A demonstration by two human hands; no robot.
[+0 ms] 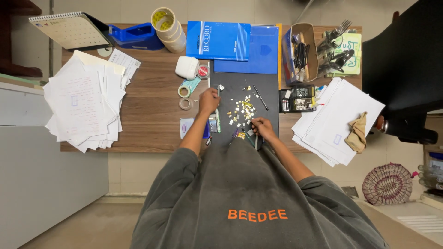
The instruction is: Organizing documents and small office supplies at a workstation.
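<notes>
Dozens of small pale and yellowish pieces lie scattered on a black mat in the middle of the wooden surface, loose and close together, too small to tell what kind they are. Left hand is closed in a fist around a slim upright tool, its tip near the upper left of the scatter. Right hand sits at the near edge of the mat, fingers pressed together, seemingly pinching one of the pieces; the pinch itself is too small to confirm.

Risks as judged from this layout:
- Scatter is unbounded. A sweep of either wrist could push pieces off the mat, where pale bits would be hard to find on wood grain or on the floor.
- Right hand works right at the near rim of the surface, above the grey shirt. A dropped piece likely falls into the lap.
- Tape rolls lie just left of the left forearm; an elbow shift could knock them rolling.
- Paper stacks crowd both sides: loose sheets on the left, white sheets with a tan cloth on the right, overhanging the rim. A nudge could slide them off.
- A thin pen rests on the mat just beside the pieces and could roll through them.
</notes>
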